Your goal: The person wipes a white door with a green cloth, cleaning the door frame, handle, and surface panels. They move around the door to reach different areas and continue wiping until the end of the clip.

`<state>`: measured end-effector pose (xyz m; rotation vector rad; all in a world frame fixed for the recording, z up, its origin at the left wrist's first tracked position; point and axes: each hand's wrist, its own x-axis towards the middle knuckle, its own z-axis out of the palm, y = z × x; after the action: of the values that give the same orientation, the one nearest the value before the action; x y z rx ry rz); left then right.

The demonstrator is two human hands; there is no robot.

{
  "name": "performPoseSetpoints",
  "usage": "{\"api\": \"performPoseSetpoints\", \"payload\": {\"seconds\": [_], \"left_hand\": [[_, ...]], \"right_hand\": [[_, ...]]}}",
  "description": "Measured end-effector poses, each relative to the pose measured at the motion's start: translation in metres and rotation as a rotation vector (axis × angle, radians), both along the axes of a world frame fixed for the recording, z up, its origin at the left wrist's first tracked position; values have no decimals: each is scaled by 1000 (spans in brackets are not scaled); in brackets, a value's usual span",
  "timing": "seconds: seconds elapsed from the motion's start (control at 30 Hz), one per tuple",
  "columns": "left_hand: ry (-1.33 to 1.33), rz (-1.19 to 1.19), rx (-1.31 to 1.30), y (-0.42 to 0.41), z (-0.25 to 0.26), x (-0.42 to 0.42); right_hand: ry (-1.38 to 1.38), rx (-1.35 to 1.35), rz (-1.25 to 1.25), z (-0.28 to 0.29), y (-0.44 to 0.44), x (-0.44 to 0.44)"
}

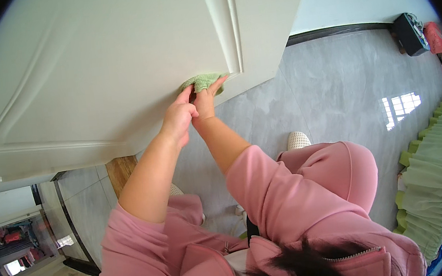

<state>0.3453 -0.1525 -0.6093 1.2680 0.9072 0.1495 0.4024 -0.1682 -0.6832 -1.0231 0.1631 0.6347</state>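
A light green textured cloth (203, 82) lies bunched against the lower part of a white moulded door (130, 62), near the corner of its raised panel trim. My right hand (204, 102) presses the cloth to the door surface, with its thumb and fingers spread over it. Close beside it on the left, my left hand (178, 118) has its fingers extended to the cloth's near edge. The two hands touch or overlap at the thumb. Part of the cloth is hidden behind the fingers.
Grey glossy floor tiles (259, 113) run below the door. A brown wooden block or strip (120, 172) sits by its left lower edge. At far right are a dark box (410, 34), a red item (435, 38) and a green ruffled bed skirt (430, 179). A dark baseboard (339, 31) follows the wall.
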Motion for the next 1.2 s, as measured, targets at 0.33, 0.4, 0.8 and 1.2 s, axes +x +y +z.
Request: {"api": "performPoseSetpoints", "payload": {"seconds": [0.33, 0.4, 0.8, 1.2], "left_hand": [[-26, 35, -42, 14, -13, -7], [-57, 26, -91, 10, -5, 0], [-232, -158, -134, -50, -71, 95], [82, -387, 65, -54, -114, 110]], "right_hand": [[664, 575, 99, -7, 9, 27], [682, 480, -97, -7, 6, 57], [-7, 108, -448, -82, -56, 144], [603, 10, -218, -140, -62, 171]]}}
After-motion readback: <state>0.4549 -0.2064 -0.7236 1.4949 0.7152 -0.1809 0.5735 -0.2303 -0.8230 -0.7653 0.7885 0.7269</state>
